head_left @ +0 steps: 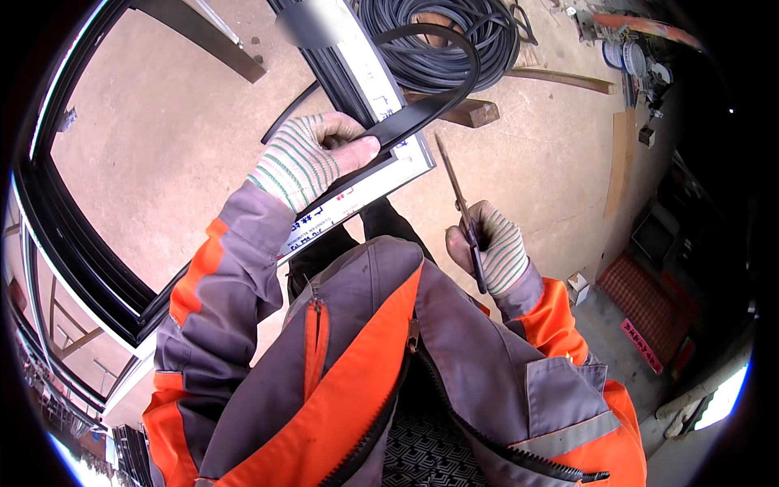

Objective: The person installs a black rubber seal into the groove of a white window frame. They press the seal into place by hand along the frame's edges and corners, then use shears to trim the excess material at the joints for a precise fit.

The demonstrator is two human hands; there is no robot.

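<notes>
My left hand point(312, 158), in a striped work glove, pinches a flat black rubber strip point(410, 118) at the corner of a black frame point(337, 77). Printed white film point(383, 85) covers the frame's outer face. From my fingers the strip bends up in a loop toward a big coil of black strip point(491, 61) on the floor. Off to the right of the corner, my gloved right hand point(499, 247) grips a pair of scissors point(452, 174), its narrow blades pointing up and away. The scissors do not touch the strip.
Wooden blocks point(471, 112) and a wooden bar point(564, 79) lie by the coil. The frame's long black side point(69, 235) runs along my left. A dark beam point(203, 36) crosses the upper left. A red mesh-patterned piece point(649, 304) sits at the right, with white round items point(629, 57) farther back.
</notes>
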